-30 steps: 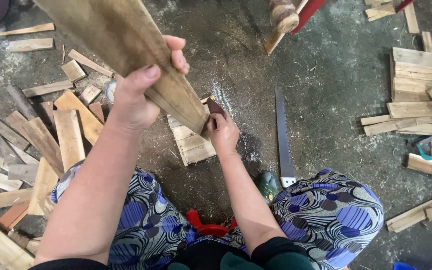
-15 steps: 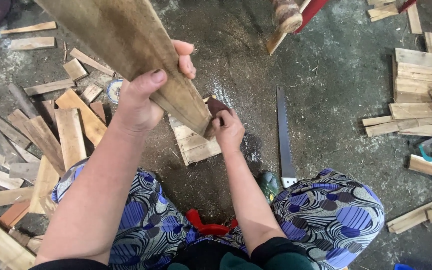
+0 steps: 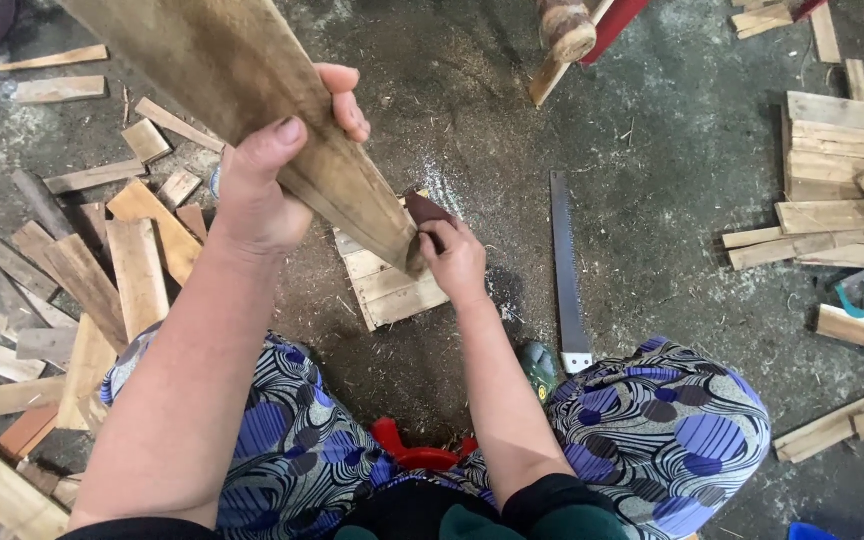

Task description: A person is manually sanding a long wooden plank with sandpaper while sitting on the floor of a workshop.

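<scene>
At the far left, a loose heap of wood offcuts [image 3: 72, 270] lies scattered over the concrete floor [image 3: 672, 130], some overlapping, some apart. Next to it, the left hand [image 3: 272, 180] is wrapped tight around a long wooden plank [image 3: 252, 100], thumb on the near face and fingers curled over the far edge, holding it tilted so its lower end points down toward the middle of the scene. That lower end sits just above a small slatted wooden panel [image 3: 392, 285] lying flat on the floor. The right hand [image 3: 457, 258] is closed on a dark reddish-brown piece of sandpaper [image 3: 427, 210], pressing it against the plank's tip. To the right of that hand, a handsaw [image 3: 564, 270] lies on the floor with its blade running away from the person and its handle near the right knee; it is close to the hand but not touching it. Farther right, a stack of cut boards [image 3: 842, 180] rests well apart. As I judge it, the plank could twist or slip in the one-handed grip if rubbing pressure grows, splinters at the rough end could catch the fingers, and a careless reach could meet the saw teeth.
</scene>
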